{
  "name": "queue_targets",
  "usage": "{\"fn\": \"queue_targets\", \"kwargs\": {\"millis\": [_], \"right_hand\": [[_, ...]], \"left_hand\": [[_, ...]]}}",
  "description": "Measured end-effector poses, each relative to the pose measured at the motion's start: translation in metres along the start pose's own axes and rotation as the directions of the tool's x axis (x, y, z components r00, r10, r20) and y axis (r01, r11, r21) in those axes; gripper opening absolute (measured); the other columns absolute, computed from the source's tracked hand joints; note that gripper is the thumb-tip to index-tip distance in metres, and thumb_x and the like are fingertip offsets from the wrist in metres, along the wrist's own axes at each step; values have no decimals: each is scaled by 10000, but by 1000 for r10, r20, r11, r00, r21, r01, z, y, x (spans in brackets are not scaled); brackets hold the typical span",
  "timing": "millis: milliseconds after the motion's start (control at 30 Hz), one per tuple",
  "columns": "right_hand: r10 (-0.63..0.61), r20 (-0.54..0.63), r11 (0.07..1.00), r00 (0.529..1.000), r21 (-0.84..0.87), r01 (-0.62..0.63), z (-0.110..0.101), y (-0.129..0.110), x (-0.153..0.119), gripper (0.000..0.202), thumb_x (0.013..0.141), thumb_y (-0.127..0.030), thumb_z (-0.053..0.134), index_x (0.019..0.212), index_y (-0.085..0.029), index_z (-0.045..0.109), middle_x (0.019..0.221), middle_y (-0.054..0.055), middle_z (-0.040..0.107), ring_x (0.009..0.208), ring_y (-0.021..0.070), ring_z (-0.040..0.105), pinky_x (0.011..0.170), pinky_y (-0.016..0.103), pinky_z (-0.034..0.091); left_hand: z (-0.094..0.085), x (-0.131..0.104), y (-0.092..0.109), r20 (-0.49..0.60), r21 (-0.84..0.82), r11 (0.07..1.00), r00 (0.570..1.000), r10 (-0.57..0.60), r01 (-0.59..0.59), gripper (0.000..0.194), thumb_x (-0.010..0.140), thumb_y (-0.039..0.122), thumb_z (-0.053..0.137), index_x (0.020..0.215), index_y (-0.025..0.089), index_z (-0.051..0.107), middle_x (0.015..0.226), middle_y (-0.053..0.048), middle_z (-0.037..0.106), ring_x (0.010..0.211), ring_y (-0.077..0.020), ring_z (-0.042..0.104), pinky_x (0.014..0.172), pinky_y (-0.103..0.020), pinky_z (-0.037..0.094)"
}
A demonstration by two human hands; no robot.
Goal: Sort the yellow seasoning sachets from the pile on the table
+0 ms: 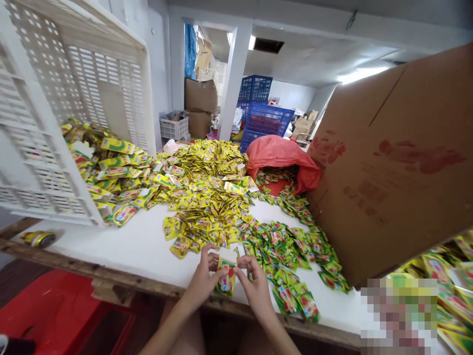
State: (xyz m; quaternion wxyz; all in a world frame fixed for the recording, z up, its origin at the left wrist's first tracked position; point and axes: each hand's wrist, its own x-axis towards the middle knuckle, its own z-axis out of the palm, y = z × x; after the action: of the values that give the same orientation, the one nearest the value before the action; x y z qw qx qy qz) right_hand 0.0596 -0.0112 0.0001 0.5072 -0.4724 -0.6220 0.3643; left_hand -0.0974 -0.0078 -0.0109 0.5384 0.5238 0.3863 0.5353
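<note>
A small yellow-green printed carton [226, 282] is between my hands at the front edge of the table, its white flap standing up at the top. My left hand [202, 277] grips its left side, thumb on the front face. On the right side, my right hand [255, 285] pinches it with the thumb against the front and the fingers curled. Just beyond lies a heap of yellow sachets [207, 212]. Green sachets [284, 241] are spread to the right, a few of them close to my right hand. Whether anything is inside the carton cannot be seen.
A white plastic crate [146, 98] lies tipped at the left, spilling flattish cartons [121, 170]. A red sack [273, 148] opens toward me at the back. One large cardboard box [399, 162] leans at the right. A yellow tape roll [39, 239] sits near the left edge.
</note>
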Motion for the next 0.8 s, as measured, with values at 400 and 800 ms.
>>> {"fn": "queue_targets", "kwargs": {"millis": [400,800], "right_hand": [[-88,36,996,995,-29,89,-8,4,15,270,811,-321,543,1051,-204,581,918,58,624,821,183,583,747,298,465],[-119,87,984,989,-119,129,-6,-9,4,153,818,-288,536,883,-197,640,880,54,644,801,181,585,724,283,457]], "left_hand": [[-1,9,10,135,271,959,990,46,-82,146,770,214,540,887,169,615,939,-67,638,886,-200,581,785,-289,449],[12,0,19,-44,274,957,993,109,-93,148,786,263,539,854,170,633,909,-57,654,880,-180,597,798,-276,457]]}}
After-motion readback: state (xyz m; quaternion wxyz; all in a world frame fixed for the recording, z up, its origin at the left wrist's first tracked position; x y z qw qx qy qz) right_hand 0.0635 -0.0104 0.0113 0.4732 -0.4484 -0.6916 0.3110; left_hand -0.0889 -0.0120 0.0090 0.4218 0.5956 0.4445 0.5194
